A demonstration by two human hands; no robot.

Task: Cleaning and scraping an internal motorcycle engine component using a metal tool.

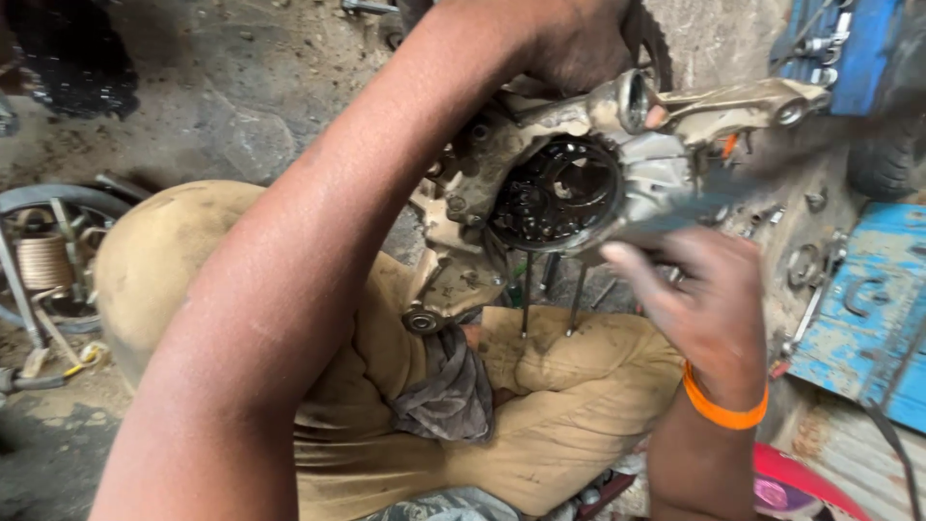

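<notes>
A dirty metal engine casing with a round dark opening full of gears rests over my lap. My left hand grips its top edge, the forearm crossing the frame. My right hand, with an orange band at the wrist, holds a long thin tool, blurred by motion, whose end lies against the casing's right side. Thin metal studs hang down from the casing toward my tan trousers. A grey rag lies on my lap.
A blue wooden tray with metal rings and small parts stands at the right. A wheel with a wound coil lies on the dirty floor at the left. A tyre is at the upper right, a red object at the bottom right.
</notes>
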